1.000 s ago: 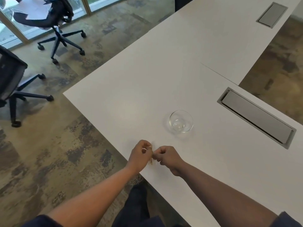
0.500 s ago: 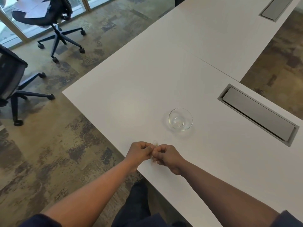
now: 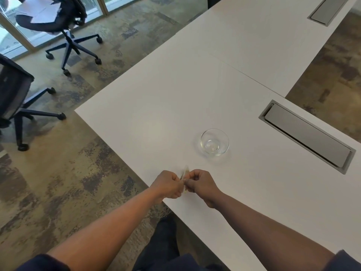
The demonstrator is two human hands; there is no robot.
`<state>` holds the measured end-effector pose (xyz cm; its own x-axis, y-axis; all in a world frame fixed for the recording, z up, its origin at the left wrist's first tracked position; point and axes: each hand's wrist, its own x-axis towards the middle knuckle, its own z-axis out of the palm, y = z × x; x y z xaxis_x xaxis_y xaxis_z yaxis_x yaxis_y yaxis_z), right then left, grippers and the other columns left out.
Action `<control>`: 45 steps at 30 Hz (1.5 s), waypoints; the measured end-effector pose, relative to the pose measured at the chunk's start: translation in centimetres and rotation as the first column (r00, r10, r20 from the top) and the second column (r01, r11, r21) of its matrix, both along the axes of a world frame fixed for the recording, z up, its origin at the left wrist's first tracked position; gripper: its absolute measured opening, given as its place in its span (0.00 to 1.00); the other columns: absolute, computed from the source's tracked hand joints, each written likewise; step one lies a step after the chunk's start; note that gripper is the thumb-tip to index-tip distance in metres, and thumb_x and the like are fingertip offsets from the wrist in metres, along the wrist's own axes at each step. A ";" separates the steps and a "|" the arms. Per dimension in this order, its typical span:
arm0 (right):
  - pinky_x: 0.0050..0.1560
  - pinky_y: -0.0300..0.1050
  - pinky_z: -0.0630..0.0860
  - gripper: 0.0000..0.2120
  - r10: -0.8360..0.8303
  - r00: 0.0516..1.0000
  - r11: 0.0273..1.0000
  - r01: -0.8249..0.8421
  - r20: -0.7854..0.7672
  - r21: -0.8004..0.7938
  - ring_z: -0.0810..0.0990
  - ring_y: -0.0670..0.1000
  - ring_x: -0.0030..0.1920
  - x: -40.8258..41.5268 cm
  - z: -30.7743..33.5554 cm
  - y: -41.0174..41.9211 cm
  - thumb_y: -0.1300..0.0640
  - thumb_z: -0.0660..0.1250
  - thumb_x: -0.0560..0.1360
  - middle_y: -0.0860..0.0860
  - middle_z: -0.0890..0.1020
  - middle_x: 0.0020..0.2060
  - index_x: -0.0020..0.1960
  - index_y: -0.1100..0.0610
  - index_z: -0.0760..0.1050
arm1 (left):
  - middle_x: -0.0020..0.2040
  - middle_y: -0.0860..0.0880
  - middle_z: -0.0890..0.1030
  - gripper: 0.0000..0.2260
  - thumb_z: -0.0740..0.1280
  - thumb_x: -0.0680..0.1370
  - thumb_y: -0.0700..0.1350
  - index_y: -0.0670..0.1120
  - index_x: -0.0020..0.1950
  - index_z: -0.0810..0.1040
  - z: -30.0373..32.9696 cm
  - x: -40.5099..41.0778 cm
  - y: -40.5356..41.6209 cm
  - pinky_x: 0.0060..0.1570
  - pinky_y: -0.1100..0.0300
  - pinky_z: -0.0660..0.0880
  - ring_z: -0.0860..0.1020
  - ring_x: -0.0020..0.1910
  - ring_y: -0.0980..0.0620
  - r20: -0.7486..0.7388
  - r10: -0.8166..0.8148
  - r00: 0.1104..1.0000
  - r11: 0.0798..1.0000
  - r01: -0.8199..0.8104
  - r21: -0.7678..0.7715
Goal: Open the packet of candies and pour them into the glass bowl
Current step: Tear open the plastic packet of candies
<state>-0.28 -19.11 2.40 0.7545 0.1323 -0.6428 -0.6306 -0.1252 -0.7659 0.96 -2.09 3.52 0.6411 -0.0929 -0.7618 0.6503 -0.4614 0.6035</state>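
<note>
I see both hands, left (image 3: 169,185) and right (image 3: 199,183), pinched together on the candy packet (image 3: 184,174). The glass bowl (image 3: 214,142) stands empty beyond them on the tabletop (image 3: 156,106); nothing lies between.

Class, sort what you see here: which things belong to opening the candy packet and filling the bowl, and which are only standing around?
Belongs to the job:
candy packet, pinched between left hand and right hand
glass bowl, empty

Just around:
two office chairs
grey cable hatches
</note>
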 end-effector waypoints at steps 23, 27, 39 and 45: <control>0.37 0.40 0.80 0.08 0.081 0.986 0.993 -0.068 -0.145 0.093 0.81 0.48 0.32 -0.3 1.7 -0.6 0.61 0.66 0.83 0.55 0.85 0.36 0.46 0.62 0.80 | 0.43 0.46 0.79 0.08 0.58 0.84 0.45 0.47 0.47 0.73 0.8 -1.4 -1.0 0.43 0.56 0.78 0.77 0.40 0.49 0.032 -0.065 0.997 0.994 0.068 -0.080; 0.34 0.39 0.78 0.09 0.113 0.987 0.993 -0.110 -0.114 0.029 0.81 0.47 0.32 -0.4 1.9 -0.4 0.59 0.66 0.83 0.54 0.85 0.35 0.46 0.60 0.80 | 0.41 0.48 0.80 0.10 0.57 0.84 0.43 0.47 0.45 0.73 1.1 -1.5 -0.7 0.43 0.55 0.78 0.79 0.39 0.50 0.179 -0.179 0.967 0.984 0.172 0.054; 0.42 0.56 0.81 0.11 0.169 0.978 0.907 -0.107 0.119 -0.406 0.84 0.59 0.41 -1.2 2.3 0.8 0.55 0.65 0.73 0.58 0.85 0.37 0.40 0.64 0.77 | 0.31 0.51 0.72 0.13 0.61 0.79 0.45 0.49 0.34 0.65 1.7 -1.6 -1.9 0.26 0.59 0.61 0.68 0.27 0.53 0.344 -0.327 0.880 0.886 0.159 0.436; 0.40 0.49 0.76 0.09 0.264 0.960 0.896 -0.208 0.095 -0.392 0.82 0.56 0.39 -1.1 2.4 0.0 0.56 0.64 0.75 0.59 0.86 0.40 0.40 0.61 0.76 | 0.42 0.49 0.81 0.12 0.71 0.73 0.52 0.49 0.49 0.73 1.7 -0.4 -1.4 0.35 0.55 0.75 0.81 0.39 0.49 0.264 -0.308 0.914 0.899 0.190 0.395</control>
<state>-1.41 -19.12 4.77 0.8180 0.0886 -0.5683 -0.4348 -0.5515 -0.7119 0.60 -3.48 5.21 0.8416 -0.0447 -0.5382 0.2903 -0.8029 0.5206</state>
